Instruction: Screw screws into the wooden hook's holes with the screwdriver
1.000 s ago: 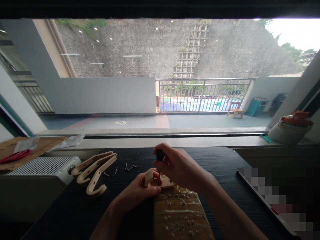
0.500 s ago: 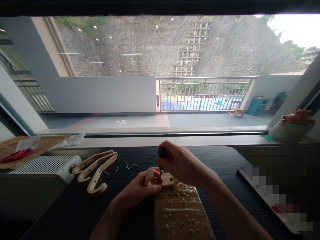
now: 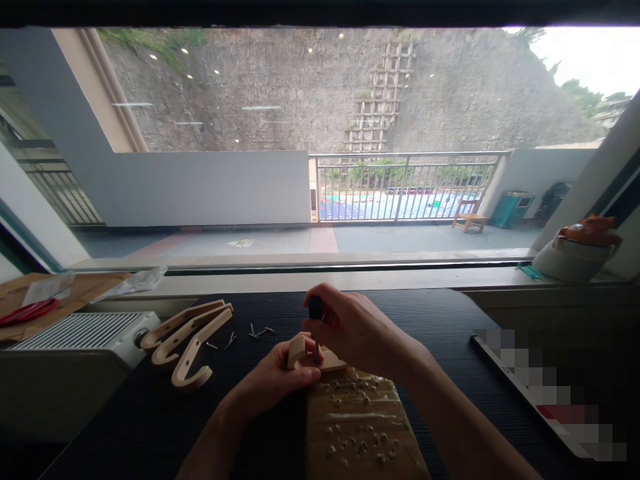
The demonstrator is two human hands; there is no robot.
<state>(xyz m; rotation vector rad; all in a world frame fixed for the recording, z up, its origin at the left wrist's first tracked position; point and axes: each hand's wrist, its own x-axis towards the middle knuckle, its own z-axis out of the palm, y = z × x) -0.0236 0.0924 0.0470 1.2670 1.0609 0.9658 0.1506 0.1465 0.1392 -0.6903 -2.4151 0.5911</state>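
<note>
My right hand [image 3: 350, 330] is closed around the black handle of a small screwdriver [image 3: 315, 313], held upright with its tip down on a wooden hook piece [image 3: 300, 350]. My left hand [image 3: 277, 380] grips that hook piece, pinning it on the far end of a tape-wrapped wooden board [image 3: 360, 427] dotted with small screws. The board lies on a black ribbed table [image 3: 430, 327].
Three more wooden hooks [image 3: 187, 340] lie at the left of the table, with a few loose screws [image 3: 253, 332] beside them. A white radiator-like unit [image 3: 75, 332] stands at left, a ruler-like strip [image 3: 530, 400] at right, and a ceramic pot [image 3: 575, 257] on the window sill.
My right hand has twisted the screwdriver a little on the hook piece, swaying right and back. My left hand has kept its grip. The view has shifted slightly.
</note>
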